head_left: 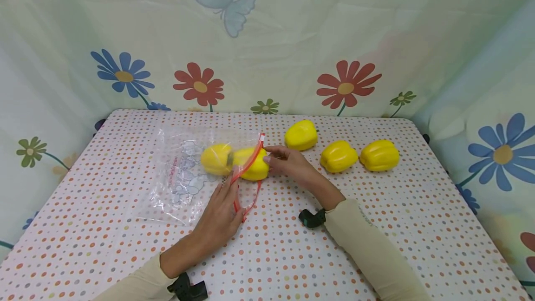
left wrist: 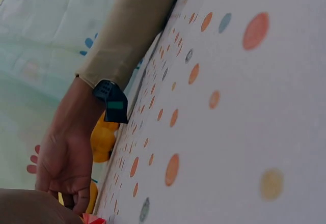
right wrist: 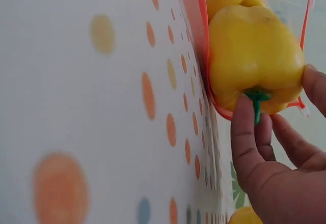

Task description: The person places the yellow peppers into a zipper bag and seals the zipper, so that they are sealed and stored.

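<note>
1. Head view: The bag (head_left: 188,194) is lying on the dotted counter (head_left: 284,264), its red edge (head_left: 260,145) facing right. The rear pepper (head_left: 214,160) is sitting inside; just beside it, the front pepper (head_left: 259,171) is lying in the bag's mouth, the red edge crossing over it. The left hand (head_left: 221,210) is touching the mouth's near side, fingers stretching forward, thumb standing apart. The right hand (head_left: 292,165) is holding the front pepper at its exposed end. A third pepper (head_left: 301,135) is resting farther back, while a fourth pepper (head_left: 339,156) and a fifth pepper (head_left: 379,155) are lying side by side to the right. A printed curtain (head_left: 284,22) is hanging behind.

2. Left wrist view: The right hand is pointing down the frame, its fingers bending. A dark device (left wrist: 114,102) is sitting at the sleeve (left wrist: 125,35)'s cuff. Yellow peppers are showing behind the arm. From here, one cannot tell the left hand's state.

3. Right wrist view: The right hand's fingertips are pinching around the front pepper's green stem (right wrist: 257,96), one finger touching its side. The red edge is curving around this pepper, and the rear pepper is showing behind it.
</note>
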Demonstrator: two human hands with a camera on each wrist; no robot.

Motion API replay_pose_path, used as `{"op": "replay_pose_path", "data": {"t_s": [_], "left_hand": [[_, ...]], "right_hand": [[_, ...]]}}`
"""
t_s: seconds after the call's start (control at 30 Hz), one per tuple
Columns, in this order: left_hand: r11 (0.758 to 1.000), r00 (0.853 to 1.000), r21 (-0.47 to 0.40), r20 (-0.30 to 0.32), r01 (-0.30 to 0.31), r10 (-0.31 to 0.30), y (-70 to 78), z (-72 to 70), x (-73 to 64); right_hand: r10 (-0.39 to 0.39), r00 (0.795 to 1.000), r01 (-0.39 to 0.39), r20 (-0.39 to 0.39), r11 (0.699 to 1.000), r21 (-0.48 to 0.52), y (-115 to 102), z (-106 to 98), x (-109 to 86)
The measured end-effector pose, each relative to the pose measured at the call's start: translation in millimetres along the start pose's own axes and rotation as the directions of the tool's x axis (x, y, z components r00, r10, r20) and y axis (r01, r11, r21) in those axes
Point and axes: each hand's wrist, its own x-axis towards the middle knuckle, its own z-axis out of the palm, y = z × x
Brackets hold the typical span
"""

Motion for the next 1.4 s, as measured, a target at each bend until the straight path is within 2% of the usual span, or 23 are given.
{"op": "replay_pose_path", "data": {"t_s": [0.1, 0.2, 0.37, 0.6, 0.97, 1.4], "left_hand": [[1.0, 1.0, -0.007, 0.006, 0.006, -0.006, 1.0, 0.0, 0.5], [1.0, 1.0, -0.002, 0.008, 0.008, -0.008, 1.1, 0.5, 0.3], [1.0, 1.0, 0.01, 0.006, 0.012, -0.012, -0.2, 1.3, -0.1], [1.0, 1.0, 0.012, 0.007, 0.016, -0.016, -0.4, 0.7, 0.3], [0.994, 0.998, -0.09, 0.012, 0.059, -0.058, -1.1, 0.2, 0.5], [0.988, 0.997, -0.133, 0.003, 0.072, -0.073, -1.0, -0.2, -0.2]], "right_hand": [[0.006, 1.0, -0.006, -0.027, 1.0, 0.011, -1.2, 1.0, 1.9], [0.03, 0.999, -0.028, -0.029, 0.997, 0.07, -1.4, 0.1, 3.4], [0.036, 0.999, -0.034, -0.005, 0.98, 0.194, -1.1, -5.7, 0.0], [-0.002, 0.999, -0.014, 0.054, 0.954, 0.298, 4.0, -17.4, -5.6], [-0.008, 0.995, -0.024, 0.104, 0.953, 0.303, 3.2, -12.9, -4.0], [-0.019, 0.989, -0.03, 0.147, 0.946, 0.322, 2.4, -2.4, 3.0]]}}
